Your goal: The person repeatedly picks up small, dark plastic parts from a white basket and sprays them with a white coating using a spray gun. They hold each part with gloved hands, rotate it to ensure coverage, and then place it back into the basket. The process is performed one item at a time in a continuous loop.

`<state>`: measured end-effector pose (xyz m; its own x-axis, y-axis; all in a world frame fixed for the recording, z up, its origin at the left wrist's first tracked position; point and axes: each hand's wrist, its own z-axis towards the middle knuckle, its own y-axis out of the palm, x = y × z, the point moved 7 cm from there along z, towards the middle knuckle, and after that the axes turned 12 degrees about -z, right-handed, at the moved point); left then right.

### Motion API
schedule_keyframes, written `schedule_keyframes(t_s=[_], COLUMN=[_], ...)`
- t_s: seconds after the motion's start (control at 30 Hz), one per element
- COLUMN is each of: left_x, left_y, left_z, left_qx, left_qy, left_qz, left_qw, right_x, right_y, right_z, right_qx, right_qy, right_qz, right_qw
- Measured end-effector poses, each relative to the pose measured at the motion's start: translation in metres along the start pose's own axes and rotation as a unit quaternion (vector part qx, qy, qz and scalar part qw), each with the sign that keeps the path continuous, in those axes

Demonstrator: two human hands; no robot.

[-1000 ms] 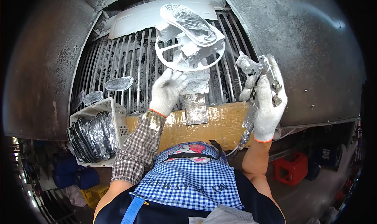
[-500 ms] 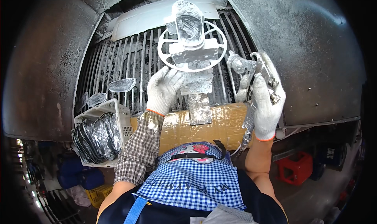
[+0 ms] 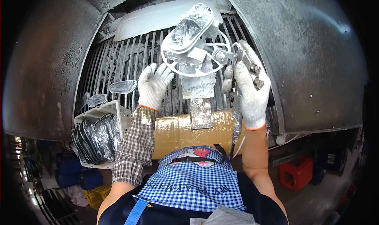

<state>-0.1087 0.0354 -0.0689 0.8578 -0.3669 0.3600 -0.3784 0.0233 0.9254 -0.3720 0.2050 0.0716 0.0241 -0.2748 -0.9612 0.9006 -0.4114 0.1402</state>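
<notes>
My right hand point(image 3: 252, 89), in a white knit glove, is wrapped round a spray gun point(image 3: 236, 67) whose nozzle faces the wheel. In front of it stands a white spoked wheel point(image 3: 197, 74). Tilted on the wheel's mount is a long oval piece point(image 3: 191, 29), its face covered in clear crinkled film and its rim white. My left hand point(image 3: 154, 85), gloved too, hovers just left of the wheel with fingers spread and nothing in it. Below the wheel, a crusted metal support point(image 3: 201, 112) reaches down to the tape-covered board.
A white crate point(image 3: 125, 116) at left holds several dark-rimmed, film-covered pieces point(image 3: 98, 138). More oval pieces point(image 3: 123, 86) lie on the metal bars behind it. Sooty metal panels point(image 3: 316, 67) enclose both sides. A brown taped board point(image 3: 173, 132) borders the front; a red stool point(image 3: 295, 171) stands lower right.
The oval piece has turned from upright to slanting, its near end swinging left. My right hand has moved left with the spray gun, closer to the wheel. My left hand has drawn back left.
</notes>
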Motion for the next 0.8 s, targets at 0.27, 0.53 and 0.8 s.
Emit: schedule_keyframes(t_s=[0.27,0.53,0.8], left_x=[-0.014,-0.057,-0.063], left_y=[-0.022,-0.020,0.008], left_z=[-0.011,-0.027,-0.026], left_qx=[0.070,0.069,0.036], left_qy=[0.011,-0.062,-0.072], left_qz=[0.023,0.006,0.006], left_qw=[0.997,0.996,0.997], right_x=[0.000,-0.015,-0.021], right_y=[-0.002,-0.016,-0.002], right_z=[0.024,0.027,0.012], right_qx=[0.025,0.082,0.054], right_qy=[-0.003,-0.026,-0.061], right_qz=[0.035,-0.024,-0.132], right_qw=[0.999,0.996,0.988])
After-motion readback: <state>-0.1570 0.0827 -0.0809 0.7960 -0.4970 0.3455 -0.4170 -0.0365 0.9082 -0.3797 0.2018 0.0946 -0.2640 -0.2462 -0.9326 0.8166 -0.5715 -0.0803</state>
